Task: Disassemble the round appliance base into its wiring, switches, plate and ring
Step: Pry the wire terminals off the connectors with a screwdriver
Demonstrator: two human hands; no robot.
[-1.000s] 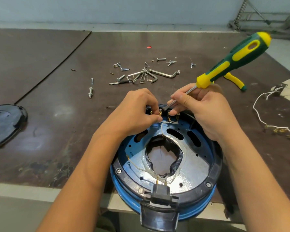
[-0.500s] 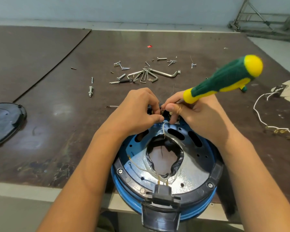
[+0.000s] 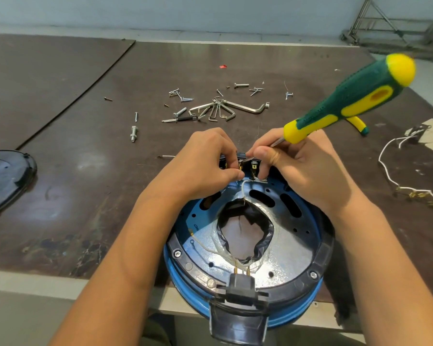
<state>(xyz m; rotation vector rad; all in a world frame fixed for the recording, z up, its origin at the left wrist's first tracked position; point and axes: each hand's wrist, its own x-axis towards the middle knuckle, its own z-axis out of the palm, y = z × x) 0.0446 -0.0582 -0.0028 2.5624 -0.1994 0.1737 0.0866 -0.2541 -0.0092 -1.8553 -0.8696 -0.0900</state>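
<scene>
The round appliance base (image 3: 280, 245) lies upside down at the table's near edge, with a blue rim, a black ring (image 3: 320, 268), a shiny metal plate (image 3: 285, 260) and a black socket (image 3: 243, 285) at the front. Thin pale wires (image 3: 243, 193) run across the plate to a black switch block (image 3: 250, 166) at the far side. My left hand (image 3: 205, 161) pinches a wire terminal at that block. My right hand (image 3: 303, 166) grips a green and yellow screwdriver (image 3: 353, 96), its tip pressed at the block between my fingers.
Loose screws (image 3: 183, 96) and a bunch of hex keys (image 3: 225, 108) lie further back on the dark table. A bolt (image 3: 134, 133) sits left of them. A black cover (image 3: 3, 178) rests at the left edge. Removed white wiring (image 3: 405, 188) and a second yellow-handled tool (image 3: 358, 124) lie right.
The screwdriver handle has swung between frames, dipping lower and then rising to the upper right. Both hands stay at the switch block, with my left fingers still pinching the terminal.
</scene>
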